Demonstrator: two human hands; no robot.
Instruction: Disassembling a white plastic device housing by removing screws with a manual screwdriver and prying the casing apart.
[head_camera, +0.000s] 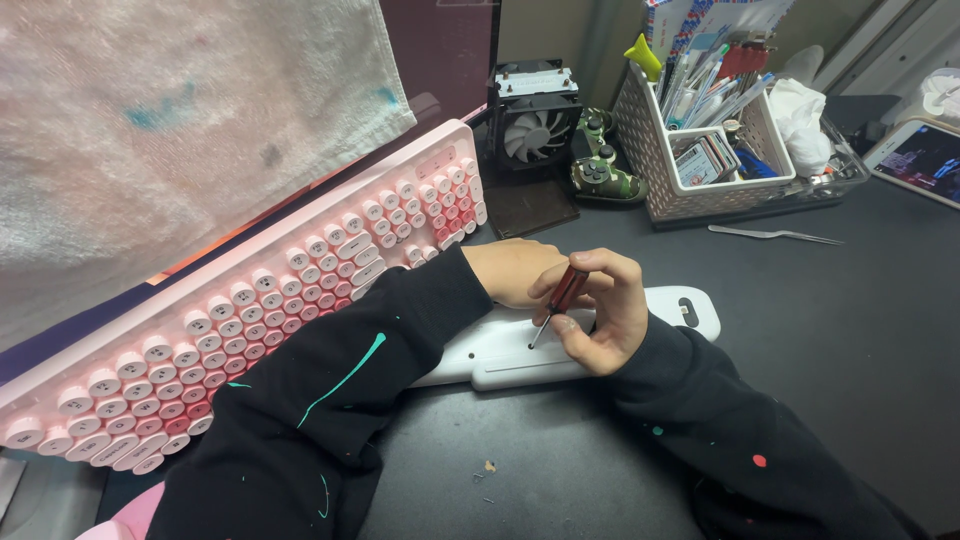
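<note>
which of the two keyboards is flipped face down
The white keyboard under the hands: it shows a plain underside with screw holes, and the right hand holds a screwdriver to it. The pink keyboard behind it lies keys up.

Small red-handled screwdriver (563, 297) tilted, tip in hole of white flat device (600, 345) lying on dark desk

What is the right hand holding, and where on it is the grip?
The right hand holds a small screwdriver by its red handle, the tip down on the white device.
</note>
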